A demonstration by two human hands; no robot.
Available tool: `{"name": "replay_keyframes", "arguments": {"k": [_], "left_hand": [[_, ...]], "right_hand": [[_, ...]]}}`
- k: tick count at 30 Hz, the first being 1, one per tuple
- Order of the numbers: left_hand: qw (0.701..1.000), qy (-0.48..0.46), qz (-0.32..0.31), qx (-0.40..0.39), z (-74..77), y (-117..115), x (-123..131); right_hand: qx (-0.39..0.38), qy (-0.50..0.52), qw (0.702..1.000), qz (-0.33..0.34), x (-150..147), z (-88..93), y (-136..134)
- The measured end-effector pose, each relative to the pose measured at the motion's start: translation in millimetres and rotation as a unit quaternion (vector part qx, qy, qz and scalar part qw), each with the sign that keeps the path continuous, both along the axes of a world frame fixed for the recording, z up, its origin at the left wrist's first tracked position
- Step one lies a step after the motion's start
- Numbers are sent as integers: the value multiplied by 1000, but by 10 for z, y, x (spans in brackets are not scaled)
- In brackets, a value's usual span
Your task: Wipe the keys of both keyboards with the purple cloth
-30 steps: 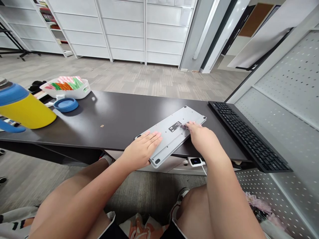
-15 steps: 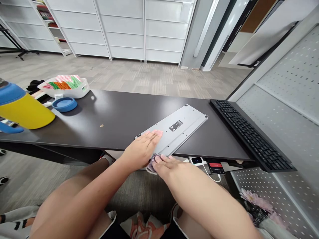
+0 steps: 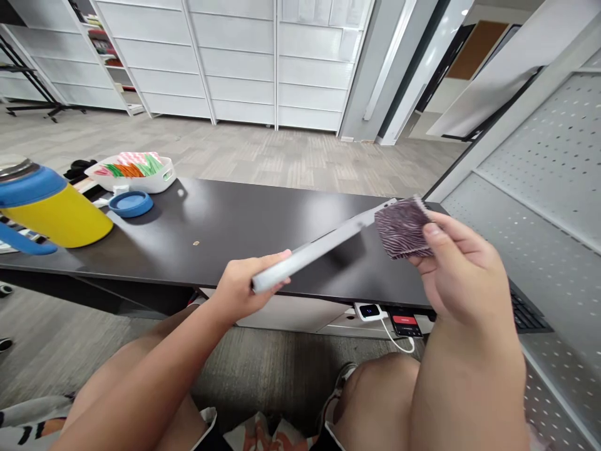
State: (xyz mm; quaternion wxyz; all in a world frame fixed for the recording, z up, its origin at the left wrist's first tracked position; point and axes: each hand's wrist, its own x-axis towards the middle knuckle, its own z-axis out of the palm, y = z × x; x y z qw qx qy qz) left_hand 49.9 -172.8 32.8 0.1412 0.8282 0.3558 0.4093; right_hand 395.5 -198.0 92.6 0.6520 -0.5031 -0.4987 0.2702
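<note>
My left hand (image 3: 244, 285) grips the near end of a slim silver keyboard (image 3: 323, 244), thumb on top and fingers beneath. The keyboard is tipped up nearly edge-on above the dark desk (image 3: 211, 213), so its broad faces hardly show. A folded purple cloth (image 3: 401, 228) with a wavy stripe pattern is pinched between the thumb and fingers of my right hand (image 3: 462, 269). It is raised at the keyboard's far end and overlaps it in view; whether they touch I cannot tell.
At the left stand a yellow and blue mug (image 3: 70, 213), a blue lid (image 3: 130, 203) and a white basket (image 3: 154, 178) of colourful items. A black keyboard (image 3: 528, 310) is mostly behind my right arm. A phone (image 3: 405, 322) and a cabled white device (image 3: 370, 311) lie below the desk edge.
The silver keyboard, which lay underside up beneath my hands, is now lifted and turned onto its edge by my left hand. My right hand has moved up and right with the cloth.
</note>
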Motion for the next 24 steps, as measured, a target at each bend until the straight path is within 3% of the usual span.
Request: {"name": "replay_keyframes", "arguments": {"k": [2, 4, 7, 9, 13, 16, 18, 21, 24], "left_hand": [[986, -73, 109, -107, 77, 6, -45], [948, -180, 178, -193, 121, 45, -74], [866, -349, 171, -315, 152, 138, -95], [816, -403, 154, -384, 160, 194, -109], [772, -418, 141, -457, 153, 271, -151], [763, -413, 136, -479, 140, 317, -173], [760, -411, 131, -486, 132, 340, -178], [760, -409, 123, -490, 119, 352, -171], [766, -405, 111, -487, 103, 339, -154]], "right_hand": [[-2, 134, 991, -4, 73, -87, 131], [-32, 223, 974, 6, 118, -154, 248], [-80, 320, 944, 20, 116, -233, 367], [-87, 340, 936, 34, 78, -281, 412], [-34, 301, 953, 11, 12, -369, 478], [16, 233, 968, -89, 25, -410, 501], [26, 114, 973, -201, 57, -419, 483], [-1, -166, 928, -335, 98, -430, 431], [-65, -342, 879, -325, 75, -490, 424]]}}
